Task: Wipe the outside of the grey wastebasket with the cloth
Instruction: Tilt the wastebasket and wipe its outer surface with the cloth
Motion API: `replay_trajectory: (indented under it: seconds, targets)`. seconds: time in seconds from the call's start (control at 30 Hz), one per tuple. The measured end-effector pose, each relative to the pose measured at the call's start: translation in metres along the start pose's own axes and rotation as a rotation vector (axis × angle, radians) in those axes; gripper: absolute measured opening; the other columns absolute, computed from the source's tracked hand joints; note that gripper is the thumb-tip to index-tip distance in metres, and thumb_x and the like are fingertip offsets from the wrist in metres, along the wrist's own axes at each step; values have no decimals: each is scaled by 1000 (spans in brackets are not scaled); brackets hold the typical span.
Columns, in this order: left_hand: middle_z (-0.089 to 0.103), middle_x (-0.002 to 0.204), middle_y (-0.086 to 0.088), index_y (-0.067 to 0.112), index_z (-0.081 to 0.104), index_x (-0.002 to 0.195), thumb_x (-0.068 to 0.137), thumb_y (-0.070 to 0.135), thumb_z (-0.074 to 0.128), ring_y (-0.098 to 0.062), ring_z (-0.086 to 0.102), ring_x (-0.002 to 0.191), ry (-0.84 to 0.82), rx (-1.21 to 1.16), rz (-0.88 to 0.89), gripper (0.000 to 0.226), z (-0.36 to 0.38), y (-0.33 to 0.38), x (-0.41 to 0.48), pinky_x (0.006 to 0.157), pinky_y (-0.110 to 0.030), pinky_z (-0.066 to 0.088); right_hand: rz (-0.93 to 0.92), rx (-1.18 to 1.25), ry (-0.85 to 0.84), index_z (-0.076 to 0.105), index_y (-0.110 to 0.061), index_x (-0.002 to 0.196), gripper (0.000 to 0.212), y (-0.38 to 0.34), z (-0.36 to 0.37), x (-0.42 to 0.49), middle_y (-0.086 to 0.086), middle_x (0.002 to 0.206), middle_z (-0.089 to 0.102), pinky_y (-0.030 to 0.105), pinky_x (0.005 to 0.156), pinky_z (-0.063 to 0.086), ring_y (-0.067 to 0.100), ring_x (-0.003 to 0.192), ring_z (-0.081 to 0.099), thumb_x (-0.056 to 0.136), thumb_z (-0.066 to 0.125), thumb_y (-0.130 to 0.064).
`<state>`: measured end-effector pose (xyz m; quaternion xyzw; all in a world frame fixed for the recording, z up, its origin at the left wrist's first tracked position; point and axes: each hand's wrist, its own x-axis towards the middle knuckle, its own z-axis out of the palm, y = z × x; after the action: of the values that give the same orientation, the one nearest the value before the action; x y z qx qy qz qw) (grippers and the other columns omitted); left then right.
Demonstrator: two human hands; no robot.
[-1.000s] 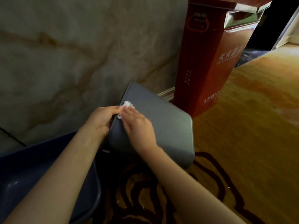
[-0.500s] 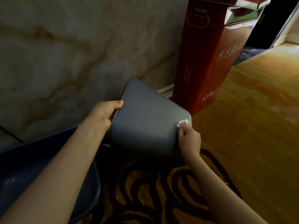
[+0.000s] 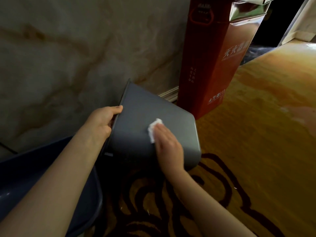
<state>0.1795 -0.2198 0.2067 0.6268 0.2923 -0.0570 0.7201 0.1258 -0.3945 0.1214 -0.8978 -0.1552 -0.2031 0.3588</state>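
The grey wastebasket (image 3: 140,117) lies tipped on its side above the carpet, its open rim toward the wall at the left. My left hand (image 3: 102,122) grips that rim, thumb on the outer face. My right hand (image 3: 168,147) lies flat on the upper side of the basket and presses a small white cloth (image 3: 153,130) against it; most of the cloth is hidden under the fingers.
A tall red box (image 3: 213,62) with a shiny silver top stands just right of the basket, against the marble wall (image 3: 68,57). A dark blue tub (image 3: 42,177) sits under my left forearm. Patterned orange carpet (image 3: 256,134) stretches to the right.
My right hand slid the cloth from the rim to the basket's far right corner, then back to the middle of the side. My left hand kept its hold on the rim.
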Motion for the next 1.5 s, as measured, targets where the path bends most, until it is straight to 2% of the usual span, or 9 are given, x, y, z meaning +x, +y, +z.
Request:
replay_trajectory:
  seconds: [0.27,0.33,0.5,0.6,0.73,0.83,1.17,1.33,1.5]
  targets:
    - [60,82,-7,8,59,84,89,17,53,-19,57,72,-7,20,-20,12,5,4,-1,83,-40,48,474,-87,85,66,-13,93,20,74,-24,-13,8,111,69,22,73,47,17,95,64,95,45,-14]
    - [58,80,-6,7,57,82,90,17,51,-19,56,70,-7,17,-22,14,6,5,-2,86,-38,46,431,-50,110,65,-13,92,18,53,-18,-11,7,105,70,16,69,43,15,90,64,94,47,-12]
    - [56,78,-6,5,54,76,91,15,50,-24,58,83,21,-14,-24,19,7,3,-1,96,-40,45,-35,-23,59,59,-10,120,36,-25,14,-16,10,129,59,33,104,32,19,125,49,84,58,-11]
    - [57,79,-7,0,59,99,94,14,44,-23,58,90,-9,-39,-11,21,8,2,0,101,-40,42,-147,-32,37,57,-6,123,40,-26,19,-6,13,130,58,37,108,32,24,125,50,83,64,-6]
    - [66,61,-2,8,55,80,97,13,34,-9,61,59,-166,-67,26,27,8,-2,-3,74,-28,51,-156,-73,-45,56,-8,125,40,1,16,7,12,134,55,37,112,32,23,127,48,86,61,-3]
    - [60,78,-5,7,55,83,94,12,39,-12,62,65,-232,-73,24,20,7,-6,-4,61,-24,53,-103,-58,-44,57,-9,125,36,17,15,14,12,135,54,38,112,33,22,128,47,90,57,-4]
    - [71,108,3,29,51,121,91,10,45,-16,70,93,-473,-176,10,37,-23,-83,9,75,-32,59,-111,-146,-80,60,-5,118,36,32,19,12,14,127,60,34,107,35,25,123,52,84,62,3]
    - [66,112,4,23,52,121,87,8,55,0,66,94,-409,182,146,37,-4,-132,-4,81,-17,53,-146,-186,-93,61,-5,117,37,33,17,14,14,124,62,35,106,35,25,120,55,80,66,3]
    - [60,128,-3,24,47,128,90,17,51,-16,57,116,-260,287,319,39,12,-128,-15,102,-38,45,-113,-129,-78,60,-7,117,31,27,10,25,13,127,60,31,105,37,24,124,51,87,60,-2]
